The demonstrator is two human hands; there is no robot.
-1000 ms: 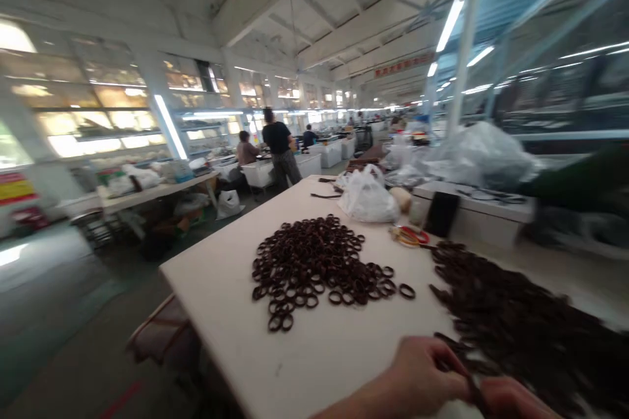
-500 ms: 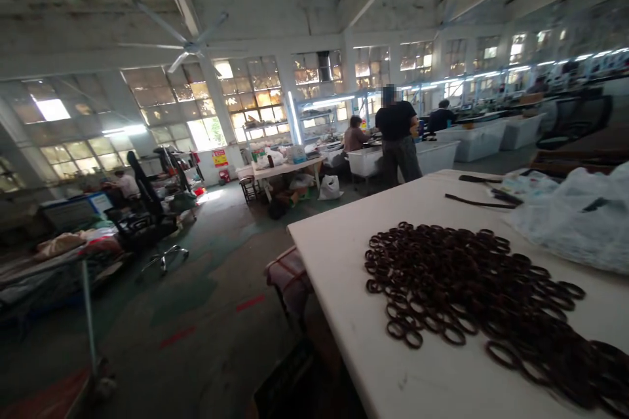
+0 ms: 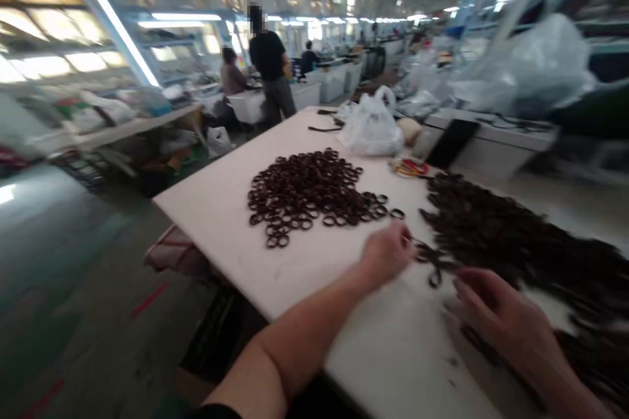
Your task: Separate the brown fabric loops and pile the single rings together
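Note:
My left hand [image 3: 388,252] is closed in a pinch above the white table [image 3: 373,334]; what its fingertips hold is too small and blurred to name. To its right, my right hand [image 3: 506,314] has its fingers bent, pinching the end of a dark brown strip [image 3: 445,265]. Small dark loops [image 3: 435,278] show between the two hands. Beyond my left hand lies a spread pile of dark brown rings [image 3: 309,186]. A long heap of dark brown strips [image 3: 521,236] runs along the right, beside and behind my right hand.
At the table's far end sit a white plastic bag [image 3: 373,124], dark tools [image 3: 324,128] and a red-and-yellow item [image 3: 410,167]. A dark flat panel [image 3: 453,143] leans at the right. A standing person [image 3: 270,59] and others work farther off. The table's left edge borders the floor.
The view has swung right, so the ring pile shifts left in the picture. Both my hands, out of sight before, now show, along with the heap of strips on the right.

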